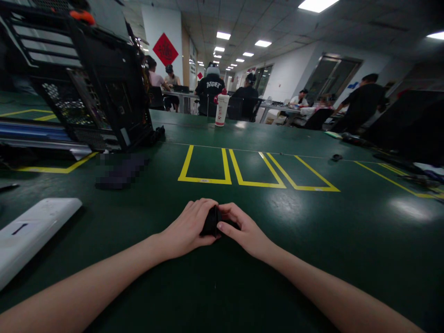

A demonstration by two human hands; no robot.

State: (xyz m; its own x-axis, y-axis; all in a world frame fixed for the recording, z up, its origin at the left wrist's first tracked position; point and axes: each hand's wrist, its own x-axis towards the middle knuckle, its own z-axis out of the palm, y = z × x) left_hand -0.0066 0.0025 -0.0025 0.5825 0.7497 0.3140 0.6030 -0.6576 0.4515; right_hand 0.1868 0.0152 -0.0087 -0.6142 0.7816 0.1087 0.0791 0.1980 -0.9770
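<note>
A small black object (210, 223) rests on or just above the dark green table (222, 286), near the middle of the view. My left hand (189, 226) is wrapped round its left side, with the thumb at the lower edge. From the right, my right hand (244, 229) grips its right edge between thumb and fingers. The fingers cover much of the object, and its exact kind cannot be made out.
An open black computer case (100, 88) stands at the back left. A white device (34, 231) lies at the left edge. Yellow tape outlines (204, 181) mark the table ahead, and a white cup (221, 110) stands beyond them. Several people sit or stand in the background.
</note>
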